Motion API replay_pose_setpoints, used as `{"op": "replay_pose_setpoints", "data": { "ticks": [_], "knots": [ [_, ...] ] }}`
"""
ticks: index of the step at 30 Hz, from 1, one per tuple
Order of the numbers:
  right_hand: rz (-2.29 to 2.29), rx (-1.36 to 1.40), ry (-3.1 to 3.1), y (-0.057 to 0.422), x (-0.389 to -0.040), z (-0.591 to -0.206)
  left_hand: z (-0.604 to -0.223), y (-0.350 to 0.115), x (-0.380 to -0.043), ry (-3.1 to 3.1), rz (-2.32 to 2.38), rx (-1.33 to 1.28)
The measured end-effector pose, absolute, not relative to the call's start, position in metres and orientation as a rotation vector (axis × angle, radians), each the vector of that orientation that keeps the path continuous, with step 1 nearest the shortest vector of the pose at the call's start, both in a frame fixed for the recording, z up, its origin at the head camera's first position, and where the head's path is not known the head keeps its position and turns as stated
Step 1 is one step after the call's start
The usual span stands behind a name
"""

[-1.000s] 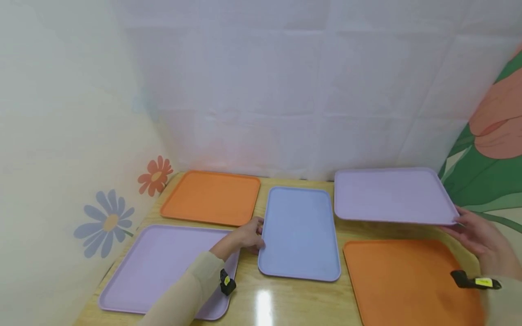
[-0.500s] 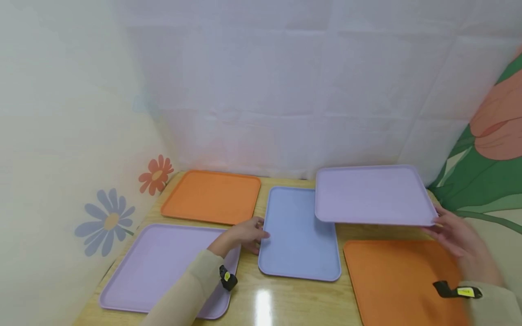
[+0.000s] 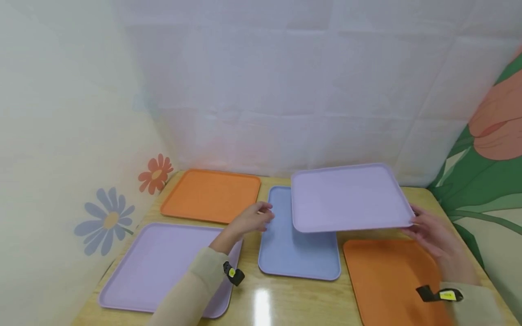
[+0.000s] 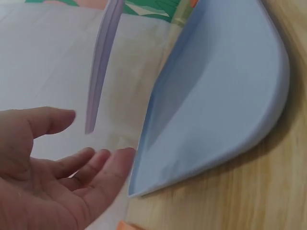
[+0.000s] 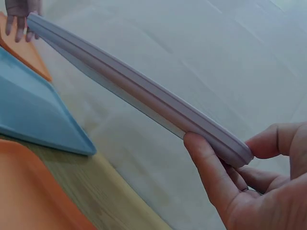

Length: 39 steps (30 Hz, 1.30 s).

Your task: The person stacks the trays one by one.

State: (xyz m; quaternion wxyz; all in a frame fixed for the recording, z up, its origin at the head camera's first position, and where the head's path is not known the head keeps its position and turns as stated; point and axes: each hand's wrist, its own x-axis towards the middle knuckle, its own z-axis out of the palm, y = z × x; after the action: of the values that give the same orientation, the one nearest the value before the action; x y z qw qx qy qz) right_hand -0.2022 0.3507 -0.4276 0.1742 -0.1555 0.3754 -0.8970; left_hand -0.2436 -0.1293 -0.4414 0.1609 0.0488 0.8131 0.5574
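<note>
My right hand [image 3: 432, 237] pinches the near right corner of a purple tray [image 3: 348, 197], thumb on top and fingers below. The tray hangs in the air, overlapping the right part of a blue tray [image 3: 277, 253] that lies lengthwise on the table. In the right wrist view the purple tray [image 5: 139, 91] shows edge-on, above the blue one. My left hand [image 3: 250, 219] hovers over the blue tray's left edge with thumb and fingers apart, holding nothing. The left wrist view has the purple tray's edge [image 4: 100, 72] just beyond that hand's thumb and fingers.
An orange tray [image 3: 212, 194] lies at the back left, and a second purple tray [image 3: 163, 267] at the front left, partly under my left forearm. Another orange tray [image 3: 387, 276] is at the front right. Behind the wooden table [image 3: 302, 301] hangs a white sheet [image 3: 261, 90].
The purple tray has travelled left in my right hand, from beside the blue tray to above it. My left hand has risen off the blue tray's left edge.
</note>
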Motion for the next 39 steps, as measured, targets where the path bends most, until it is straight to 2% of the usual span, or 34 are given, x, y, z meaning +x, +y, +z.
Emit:
{"op": "replay_pose_setpoints", "data": {
  "ticks": [8,17,32,39],
  "knots": [
    [-2.534,-0.422,1.192,0.331,-0.202,-0.429,-0.444,-0.112,-0.249,2.159,1.993,0.046],
    [-2.495,-0.468,1.224,0.315,-0.202,-0.431,-0.442,-0.107,-0.248,2.044,2.088,-0.036],
    [-2.522,-0.306,1.31,0.298,-0.204,-0.431,-0.436,-0.121,-0.248,1.879,2.172,0.017],
    [-2.698,-0.085,1.097,0.267,-0.198,-0.435,-0.437,-0.122,-0.24,1.808,2.297,0.01]
  ]
}}
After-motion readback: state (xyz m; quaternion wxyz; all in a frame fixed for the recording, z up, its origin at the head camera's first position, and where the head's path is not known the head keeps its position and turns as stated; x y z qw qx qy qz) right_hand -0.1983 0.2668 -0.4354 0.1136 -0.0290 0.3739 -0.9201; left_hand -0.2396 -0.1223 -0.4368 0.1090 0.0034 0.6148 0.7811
